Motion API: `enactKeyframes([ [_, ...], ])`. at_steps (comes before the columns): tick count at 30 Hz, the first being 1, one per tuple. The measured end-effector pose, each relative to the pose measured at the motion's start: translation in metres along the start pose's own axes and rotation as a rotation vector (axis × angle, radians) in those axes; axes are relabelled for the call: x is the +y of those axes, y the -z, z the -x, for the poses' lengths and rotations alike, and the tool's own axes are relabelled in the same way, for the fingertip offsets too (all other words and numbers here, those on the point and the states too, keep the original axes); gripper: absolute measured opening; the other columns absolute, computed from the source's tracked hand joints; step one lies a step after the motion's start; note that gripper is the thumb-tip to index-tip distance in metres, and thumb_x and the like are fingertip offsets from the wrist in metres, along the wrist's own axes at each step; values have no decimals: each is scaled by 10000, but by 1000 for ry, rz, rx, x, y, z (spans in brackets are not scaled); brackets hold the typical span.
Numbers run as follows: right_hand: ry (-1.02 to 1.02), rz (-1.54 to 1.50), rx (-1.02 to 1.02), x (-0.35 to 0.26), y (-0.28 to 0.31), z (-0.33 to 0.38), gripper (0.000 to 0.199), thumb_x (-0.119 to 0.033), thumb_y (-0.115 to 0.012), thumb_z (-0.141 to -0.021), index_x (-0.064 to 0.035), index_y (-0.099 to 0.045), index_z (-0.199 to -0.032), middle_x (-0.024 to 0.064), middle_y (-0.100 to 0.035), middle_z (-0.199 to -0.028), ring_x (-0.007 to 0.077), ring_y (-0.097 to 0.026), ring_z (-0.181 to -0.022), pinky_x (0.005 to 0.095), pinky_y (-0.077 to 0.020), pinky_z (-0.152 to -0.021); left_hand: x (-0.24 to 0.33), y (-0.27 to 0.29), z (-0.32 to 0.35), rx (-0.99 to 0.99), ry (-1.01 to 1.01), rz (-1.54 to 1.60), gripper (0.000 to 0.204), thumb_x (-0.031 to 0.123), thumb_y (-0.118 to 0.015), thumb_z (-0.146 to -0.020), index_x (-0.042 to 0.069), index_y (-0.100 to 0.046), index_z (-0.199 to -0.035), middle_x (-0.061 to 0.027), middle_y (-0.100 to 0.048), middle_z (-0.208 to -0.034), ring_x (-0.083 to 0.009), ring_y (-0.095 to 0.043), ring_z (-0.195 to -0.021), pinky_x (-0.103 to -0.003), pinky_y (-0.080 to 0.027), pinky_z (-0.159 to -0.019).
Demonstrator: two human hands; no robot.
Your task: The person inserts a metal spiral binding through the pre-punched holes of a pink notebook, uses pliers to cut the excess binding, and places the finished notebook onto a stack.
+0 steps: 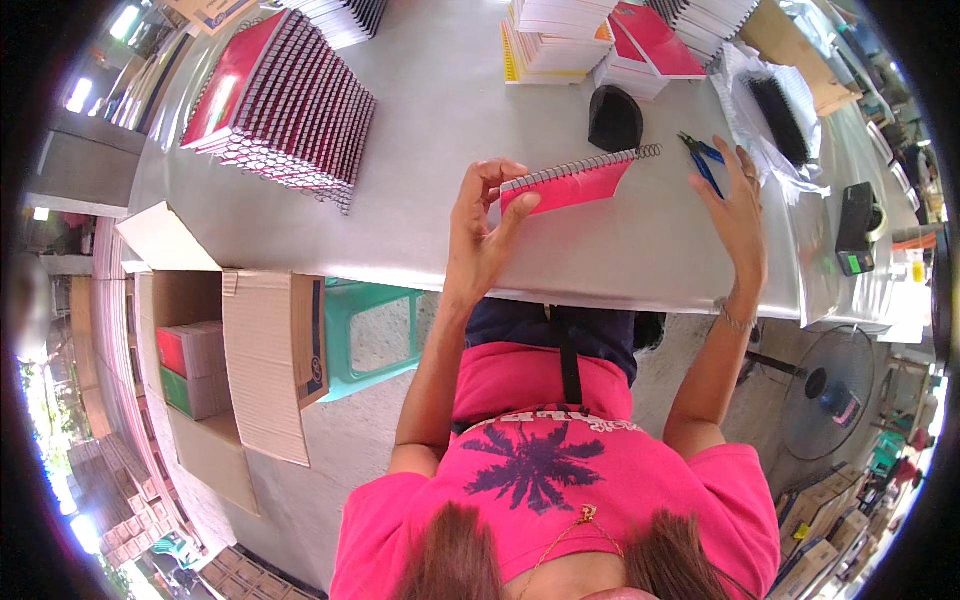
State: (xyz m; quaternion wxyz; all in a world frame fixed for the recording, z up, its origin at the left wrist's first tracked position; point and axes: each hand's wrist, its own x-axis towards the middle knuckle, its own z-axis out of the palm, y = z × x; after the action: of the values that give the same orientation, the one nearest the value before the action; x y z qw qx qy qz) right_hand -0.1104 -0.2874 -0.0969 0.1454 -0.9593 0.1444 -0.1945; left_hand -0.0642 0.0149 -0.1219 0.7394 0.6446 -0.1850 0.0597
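In my left hand [488, 215] is a red spiral notebook [570, 188], gripped at its left end between thumb and fingers and tilted up over the table. Its wire coil runs along the upper edge, and a loose length of coil sticks out past the right end. My right hand [738, 205] is open beside a pair of blue-handled cutting pliers [706, 168], fingers apart around the handles; whether they touch is hard to tell. Just beyond the notebook stands a small black rounded object [614, 118].
A tall stack of red spiral notebooks [290, 110] stands at the far left of the grey table [420, 130]. More book stacks [560, 45] line the back. At right lie a black brush [780, 120] on plastic and a tape dispenser [858, 225]. An open carton [265, 360] and green stool [375, 335] are lower left.
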Motion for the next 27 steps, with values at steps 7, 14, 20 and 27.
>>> enactKeyframes([
  [7, -40, 64, -70, 16, -15, -9, 523, -387, -644, -893, -155, -537, -1349, 186, -506, -1338, 339, -425, -1273, 478, -309, -1067, 7, -4, 3, 17, -46, -240, 173, 149, -609, -939, 10, -561, -1030, -72, -588, -936, -151, -556, -851, -290, -450, -801],
  [14, -108, -554, 179, -26, -7, 7, 424, -336, -579, -959, -81, -565, -1297, 90, -614, -1084, 231, -593, -986, 330, -452, -893, 10, -9, 3, 58, -133, -590, 177, 177, -607, -937, 6, -597, -978, -108, -623, -853, -208, -589, -744, -303, -478, -723],
  [20, -486, -1807, 7, -74, 11, 38, 428, -368, -514, -989, -132, -511, -1347, 69, -605, -1018, 189, -604, -909, 383, -484, -877, 20, -17, -1, 97, -95, -503, 200, 196, -615, -934, -2, -608, -964, -116, -650, -893, -198, -610, -761, -304, -483, -745],
  [27, -754, -2355, -431, -124, -2, 61, 406, -405, -443, -1005, -154, -518, -1315, 106, -596, -1078, 275, -577, -1008, 571, -444, -926, 28, -20, 2, 26, 102, -570, 234, 238, -596, -950, 6, -623, -965, -146, -659, -812, -276, -644, -724, -353, -489, -670],
])
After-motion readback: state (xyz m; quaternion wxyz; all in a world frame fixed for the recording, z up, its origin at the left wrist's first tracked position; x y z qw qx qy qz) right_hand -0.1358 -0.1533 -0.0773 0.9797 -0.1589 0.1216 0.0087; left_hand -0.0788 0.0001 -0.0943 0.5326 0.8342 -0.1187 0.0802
